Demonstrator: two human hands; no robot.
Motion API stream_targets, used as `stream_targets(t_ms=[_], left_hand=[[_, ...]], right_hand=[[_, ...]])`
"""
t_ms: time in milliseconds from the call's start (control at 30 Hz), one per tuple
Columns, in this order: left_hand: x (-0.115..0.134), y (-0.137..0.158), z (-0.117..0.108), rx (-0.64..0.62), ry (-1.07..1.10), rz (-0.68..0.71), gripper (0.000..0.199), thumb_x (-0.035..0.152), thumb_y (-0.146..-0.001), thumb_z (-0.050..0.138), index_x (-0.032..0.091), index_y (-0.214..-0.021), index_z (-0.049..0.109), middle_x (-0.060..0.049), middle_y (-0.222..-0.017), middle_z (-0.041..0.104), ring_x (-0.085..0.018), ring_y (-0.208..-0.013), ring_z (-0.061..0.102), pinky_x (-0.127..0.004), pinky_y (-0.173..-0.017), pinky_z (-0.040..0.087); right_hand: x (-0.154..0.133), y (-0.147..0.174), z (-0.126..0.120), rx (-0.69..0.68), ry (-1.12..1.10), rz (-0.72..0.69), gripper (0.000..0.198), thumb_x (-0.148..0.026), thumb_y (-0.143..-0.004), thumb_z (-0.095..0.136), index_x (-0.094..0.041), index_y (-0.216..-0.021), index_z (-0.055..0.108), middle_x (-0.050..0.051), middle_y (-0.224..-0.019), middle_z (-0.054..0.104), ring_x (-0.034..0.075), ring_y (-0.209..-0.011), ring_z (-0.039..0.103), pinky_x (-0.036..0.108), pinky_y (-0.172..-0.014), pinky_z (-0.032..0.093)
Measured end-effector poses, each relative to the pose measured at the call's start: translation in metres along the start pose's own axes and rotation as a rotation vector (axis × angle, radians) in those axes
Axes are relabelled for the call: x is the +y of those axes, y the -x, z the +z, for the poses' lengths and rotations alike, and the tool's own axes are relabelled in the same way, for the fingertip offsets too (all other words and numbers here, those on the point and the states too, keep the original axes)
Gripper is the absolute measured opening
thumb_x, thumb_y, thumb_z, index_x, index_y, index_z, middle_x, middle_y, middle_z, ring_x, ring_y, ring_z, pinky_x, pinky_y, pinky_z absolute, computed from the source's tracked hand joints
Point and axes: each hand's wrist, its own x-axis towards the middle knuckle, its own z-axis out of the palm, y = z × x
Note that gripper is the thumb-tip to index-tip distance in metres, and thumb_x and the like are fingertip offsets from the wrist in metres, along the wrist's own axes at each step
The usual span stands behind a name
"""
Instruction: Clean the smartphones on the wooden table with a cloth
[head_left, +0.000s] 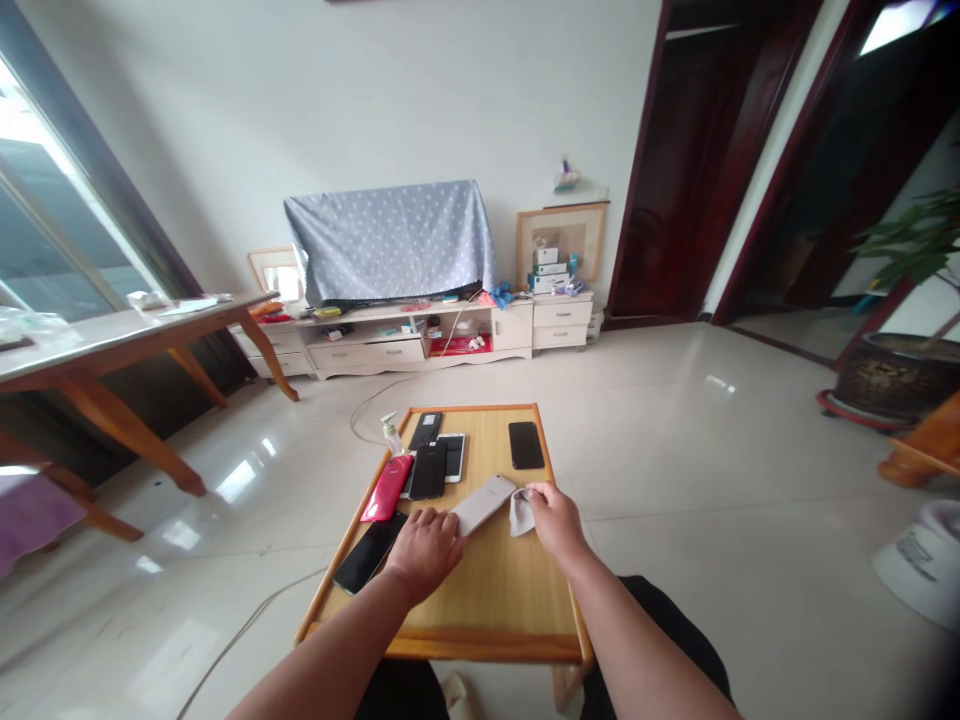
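My left hand [426, 545] grips the lower left end of a pale pinkish-silver smartphone [484, 505], which lies slanted over the small wooden table [480, 600]. Beside the phone's upper right end, my right hand [553, 515] pinches a light grey cloth [521, 513] that hangs from the fingertips. Left of the phone are a red smartphone [388, 488], a black one [428, 470] overlapping a white-framed one [454, 457], and another dark one [426, 430]. A large black phone [367, 553] lies by my left hand. One more black phone [526, 445] rests at the table's right edge.
A clear pump bottle [392, 437] stands at the table's left edge. Beyond the tiled floor is a low white cabinet [367, 355] with a cloth-covered object [390, 240]. A larger wooden table [150, 330] stands left; a potted plant [892, 375] and white bucket [919, 565] are right.
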Motion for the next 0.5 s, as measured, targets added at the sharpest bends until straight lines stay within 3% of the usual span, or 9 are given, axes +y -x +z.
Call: stream_targets(t_ms=[200, 333, 500], left_hand=[[-0.002, -0.012, -0.007, -0.024, -0.027, -0.027, 0.035, 0.034, -0.100, 0.035, 0.019, -0.100, 0.066, -0.011, -0.086, 0.070, -0.028, -0.094, 0.064, -0.042, -0.086, 0.046], [-0.004, -0.020, -0.003, -0.028, 0.013, -0.116, 0.029, 0.023, -0.095, 0.039, 0.018, -0.106, 0.065, -0.012, -0.093, 0.071, -0.027, -0.088, 0.067, -0.037, -0.078, 0.048], [-0.004, -0.032, -0.003, 0.023, 0.166, -0.308, 0.028, 0.026, -0.095, 0.041, 0.019, -0.114, 0.061, -0.010, -0.101, 0.072, -0.024, -0.090, 0.069, -0.035, -0.080, 0.049]], right_hand=[[-0.008, 0.000, 0.000, -0.014, -0.027, -0.003, 0.028, -0.040, -0.088, 0.050, -0.025, -0.097, 0.071, 0.003, -0.097, 0.076, 0.021, -0.091, 0.068, 0.029, -0.080, 0.048], [-0.011, -0.001, 0.000, -0.013, -0.060, 0.006, 0.027, -0.039, -0.087, 0.051, -0.025, -0.094, 0.072, 0.003, -0.095, 0.076, 0.021, -0.090, 0.068, 0.029, -0.080, 0.047], [-0.012, -0.002, 0.001, -0.008, -0.128, 0.037, 0.026, -0.040, -0.085, 0.052, -0.025, -0.090, 0.072, 0.003, -0.091, 0.075, 0.021, -0.088, 0.068, 0.030, -0.078, 0.047]])
